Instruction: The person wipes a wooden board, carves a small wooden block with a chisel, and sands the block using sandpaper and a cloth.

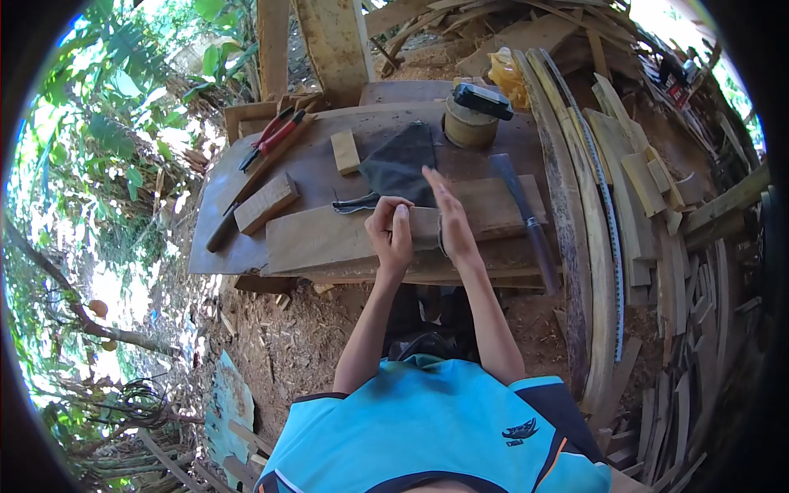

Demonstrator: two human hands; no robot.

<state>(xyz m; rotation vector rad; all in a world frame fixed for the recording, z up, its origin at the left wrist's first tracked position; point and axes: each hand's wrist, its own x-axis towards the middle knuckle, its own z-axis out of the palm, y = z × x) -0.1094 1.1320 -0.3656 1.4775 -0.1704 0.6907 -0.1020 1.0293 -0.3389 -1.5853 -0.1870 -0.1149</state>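
My left hand is curled into a fist with its thumb up, above a long wooden board; what lies inside it, if anything, is hidden. To its right, my right hand stands edge-on with its fingers straight and stretched out. A thin dark edge shows by the right palm; I cannot tell what it is. Just beyond the hands lies a dark cloth, partly over the board. A long flat blade with a dark handle, like a large chisel, rests across the board's right end.
Red-handled pliers, a small wood block, a larger block and a dark-handled tool lie on the worktable. A round container carries a black object. Long planks line the right side.
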